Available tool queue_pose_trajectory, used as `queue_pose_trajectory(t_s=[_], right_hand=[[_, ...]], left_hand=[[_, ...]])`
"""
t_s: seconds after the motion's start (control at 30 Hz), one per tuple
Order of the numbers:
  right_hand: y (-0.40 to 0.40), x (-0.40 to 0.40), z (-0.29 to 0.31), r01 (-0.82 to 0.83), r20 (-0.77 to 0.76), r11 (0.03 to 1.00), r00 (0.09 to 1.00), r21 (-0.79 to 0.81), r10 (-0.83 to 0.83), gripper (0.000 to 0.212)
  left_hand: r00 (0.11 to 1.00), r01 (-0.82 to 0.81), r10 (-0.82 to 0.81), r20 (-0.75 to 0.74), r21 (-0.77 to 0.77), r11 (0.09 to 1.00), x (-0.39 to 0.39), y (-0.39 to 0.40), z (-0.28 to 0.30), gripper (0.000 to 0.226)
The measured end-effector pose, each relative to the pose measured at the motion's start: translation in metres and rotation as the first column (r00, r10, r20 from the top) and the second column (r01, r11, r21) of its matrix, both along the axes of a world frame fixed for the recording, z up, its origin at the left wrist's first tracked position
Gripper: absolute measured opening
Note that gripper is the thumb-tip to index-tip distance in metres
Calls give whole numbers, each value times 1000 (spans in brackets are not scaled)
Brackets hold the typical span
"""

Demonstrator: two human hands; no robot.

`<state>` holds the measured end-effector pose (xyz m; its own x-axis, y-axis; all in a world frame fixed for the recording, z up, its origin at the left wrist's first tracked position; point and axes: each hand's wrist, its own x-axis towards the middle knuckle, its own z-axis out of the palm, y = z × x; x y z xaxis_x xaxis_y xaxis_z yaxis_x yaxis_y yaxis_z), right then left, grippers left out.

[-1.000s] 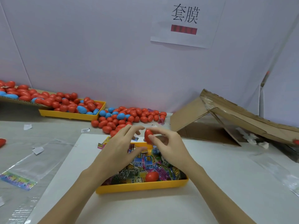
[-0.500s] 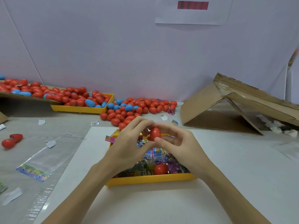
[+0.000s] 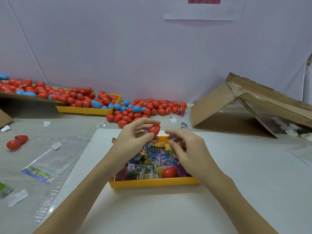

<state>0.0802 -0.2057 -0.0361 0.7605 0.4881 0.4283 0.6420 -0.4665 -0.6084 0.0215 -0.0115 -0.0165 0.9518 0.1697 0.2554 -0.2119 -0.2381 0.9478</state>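
Note:
My left hand [image 3: 135, 134] pinches a closed red plastic egg [image 3: 154, 130] between thumb and fingers, just above the far edge of a yellow tray [image 3: 152, 184]. The tray is full of small colourful packets [image 3: 155, 157], and another red egg [image 3: 169, 172] lies in it near the front right. My right hand [image 3: 184, 147] hovers over the tray just right of the held egg, a small gap away. Its fingers are loosely curled and blurred, with nothing visible in them.
A pile of red and blue eggs [image 3: 143, 108] lies at the back, beside a second yellow tray [image 3: 87, 110] heaped with eggs. An opened cardboard box [image 3: 244, 114] stands at the right. Clear plastic bags [image 3: 45, 159] and an opened red egg [image 3: 16, 142] lie on the left.
Both hands were on the red egg before. My right hand has now let go and drawn slightly right, leaving the egg in my left hand. The view has tilted down a little.

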Motion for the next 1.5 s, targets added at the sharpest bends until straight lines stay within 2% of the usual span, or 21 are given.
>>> queue_pose_trajectory(t_s=[0.07,0.13,0.27,0.37,0.43,0.57,0.67,0.77,0.9,1.0,1.1,1.17,1.2,1.27,1.33,1.4,1.5], right_hand=[[2,0,-3,46,67,965,997,-257,-30,33],[4,-1,-6,67,45,932,998,-357,-54,36],[7,-2,-5,68,33,943,998,-324,-61,18],[7,-2,-5,53,18,932,999,-359,-50,33],[8,-2,-4,45,7,912,999,-409,-46,33],[6,-4,-2,31,-1,947,999,-319,-33,11],[5,-3,-2,32,5,965,999,-260,-32,6],[3,-3,-2,16,-12,981,1000,-191,-18,11],[0,-5,2,4,-57,999,998,-47,-7,16],[-2,-6,6,30,-204,987,979,157,3,16],[-4,-6,11,99,-453,920,887,380,91,14],[-4,-7,14,129,-545,868,819,479,179,18],[-4,-7,15,137,-562,849,800,510,208,20],[-4,-7,14,148,-563,843,801,517,204,20],[-4,-8,13,150,-540,861,826,486,161,17],[-2,-9,11,127,-520,874,840,470,158,17],[0,-11,9,108,-518,871,836,479,181,19]], left_hand=[[996,-15,4,-84,-128,992,0,4,1,22],[995,-18,0,-96,-186,982,0,5,1,26],[989,88,-126,-83,-365,927,1,2,1,32],[975,152,-210,-74,-470,869,0,0,4,30],[968,172,-242,-67,-526,833,0,-1,6,31],[964,126,-248,-97,-655,745,0,0,8,34],[964,63,-217,-154,-661,748,2,2,5,35],[965,33,-196,-173,-663,748,3,3,4,34],[970,69,-182,-161,-535,842,1,10,3,34],[978,65,-164,-131,-555,829,2,9,4,29],[981,30,-129,-148,-538,843,5,1,6,27],[970,-10,-119,-212,-525,851,5,-5,4,34],[965,-19,-103,-240,-458,889,5,-9,2,39],[973,-6,-40,-225,-202,979,1,-16,-2,41],[995,1,-1,-103,-6,1000,-4,-23,-4,30],[1000,-12,12,-5,71,997,-4,-24,-7,25],[999,-41,39,19,95,995,-4,-20,-10,16]])
